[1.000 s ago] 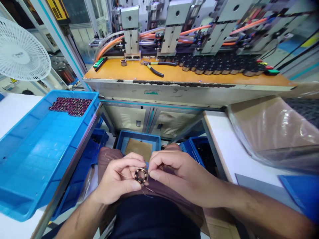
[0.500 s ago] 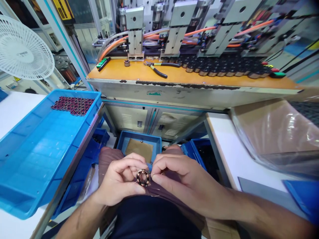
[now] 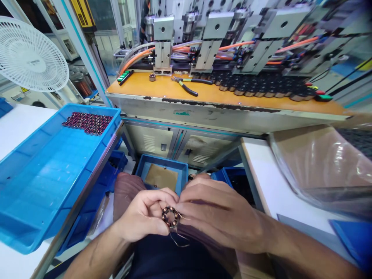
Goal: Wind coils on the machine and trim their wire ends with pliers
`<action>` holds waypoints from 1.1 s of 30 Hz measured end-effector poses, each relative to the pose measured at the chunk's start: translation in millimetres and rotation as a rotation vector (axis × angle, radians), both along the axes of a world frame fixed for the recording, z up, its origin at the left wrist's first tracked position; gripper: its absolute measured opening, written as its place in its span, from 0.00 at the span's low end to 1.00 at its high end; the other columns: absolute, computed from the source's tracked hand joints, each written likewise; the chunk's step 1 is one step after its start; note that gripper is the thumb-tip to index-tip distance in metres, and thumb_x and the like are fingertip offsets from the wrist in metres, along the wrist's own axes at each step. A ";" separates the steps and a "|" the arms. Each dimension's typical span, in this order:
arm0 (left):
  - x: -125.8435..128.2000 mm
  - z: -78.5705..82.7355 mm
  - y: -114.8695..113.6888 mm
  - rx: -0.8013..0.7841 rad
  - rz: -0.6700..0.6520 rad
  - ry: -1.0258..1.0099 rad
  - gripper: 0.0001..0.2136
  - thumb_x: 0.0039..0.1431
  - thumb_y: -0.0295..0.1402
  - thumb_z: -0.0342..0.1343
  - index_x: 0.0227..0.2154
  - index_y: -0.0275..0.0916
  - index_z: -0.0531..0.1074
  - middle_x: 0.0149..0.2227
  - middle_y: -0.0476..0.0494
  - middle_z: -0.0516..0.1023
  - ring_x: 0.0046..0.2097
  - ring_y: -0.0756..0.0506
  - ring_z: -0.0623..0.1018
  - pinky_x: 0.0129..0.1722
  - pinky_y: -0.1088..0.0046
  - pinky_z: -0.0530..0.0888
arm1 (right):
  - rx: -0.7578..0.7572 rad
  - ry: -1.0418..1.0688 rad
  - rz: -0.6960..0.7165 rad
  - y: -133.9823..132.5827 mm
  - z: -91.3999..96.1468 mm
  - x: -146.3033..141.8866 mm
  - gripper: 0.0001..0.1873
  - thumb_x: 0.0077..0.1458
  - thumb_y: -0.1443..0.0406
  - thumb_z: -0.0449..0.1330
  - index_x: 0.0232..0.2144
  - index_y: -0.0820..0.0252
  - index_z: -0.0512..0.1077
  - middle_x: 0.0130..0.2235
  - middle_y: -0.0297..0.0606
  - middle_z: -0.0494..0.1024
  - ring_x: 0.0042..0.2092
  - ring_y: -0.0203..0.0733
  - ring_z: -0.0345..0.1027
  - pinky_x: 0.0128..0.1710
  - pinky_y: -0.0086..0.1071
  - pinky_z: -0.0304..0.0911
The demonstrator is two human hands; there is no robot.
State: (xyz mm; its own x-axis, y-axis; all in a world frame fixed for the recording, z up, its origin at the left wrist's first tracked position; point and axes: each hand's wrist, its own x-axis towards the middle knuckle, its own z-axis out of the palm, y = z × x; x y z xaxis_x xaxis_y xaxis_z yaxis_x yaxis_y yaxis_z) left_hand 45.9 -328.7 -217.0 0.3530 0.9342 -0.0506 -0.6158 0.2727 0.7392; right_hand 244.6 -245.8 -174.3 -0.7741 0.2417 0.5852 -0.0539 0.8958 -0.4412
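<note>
Careful, your left hand [image 3: 141, 213] pinches the metal ring [image 3: 165, 217] above your lap [image 3: 124, 193], your right hand [image 3: 221, 213] sits close against it, blurred, grip unclear, so a hard tug could snap the thin loose wire [image 3: 180, 246] or pop the ring free.

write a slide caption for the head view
The left hand holds a ring with loose wires, the right hand close beside it, before a bench bearing pliers.
</note>
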 end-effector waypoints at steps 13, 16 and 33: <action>2.0 0.0 4.7 0.065 0.050 0.108 0.15 0.44 0.31 0.72 0.38 0.39 0.81 0.39 0.45 0.71 0.33 0.53 0.74 0.33 0.80 0.71 | -0.157 0.141 -0.010 -2.3 -7.8 -4.8 0.06 0.63 0.71 0.57 0.41 0.59 0.72 0.33 0.37 0.77 0.33 0.36 0.69 0.35 0.32 0.67; 1.5 0.9 6.1 0.200 0.137 0.217 0.15 0.46 0.28 0.71 0.39 0.42 0.81 0.40 0.45 0.71 0.35 0.53 0.73 0.35 0.79 0.71 | -0.254 0.214 -0.066 -9.8 -16.7 -8.1 0.07 0.60 0.73 0.59 0.40 0.61 0.73 0.32 0.38 0.76 0.33 0.36 0.70 0.35 0.31 0.67; -5.4 4.9 -5.8 0.152 0.187 0.434 0.10 0.58 0.26 0.62 0.42 0.40 0.73 0.32 0.49 0.79 0.33 0.52 0.78 0.35 0.78 0.74 | -0.197 0.240 -0.343 -29.5 -32.8 -18.8 0.05 0.60 0.74 0.58 0.35 0.61 0.70 0.31 0.35 0.74 0.33 0.33 0.71 0.34 0.27 0.65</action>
State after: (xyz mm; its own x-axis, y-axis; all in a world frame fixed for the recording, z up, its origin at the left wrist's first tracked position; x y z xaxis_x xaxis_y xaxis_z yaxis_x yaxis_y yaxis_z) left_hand 40.4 -334.5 -212.1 0.1555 0.9877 -0.0139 -0.2708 0.0561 0.9610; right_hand 225.8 -275.4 -207.2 -0.4780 0.5852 0.6551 0.1099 0.7798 -0.6163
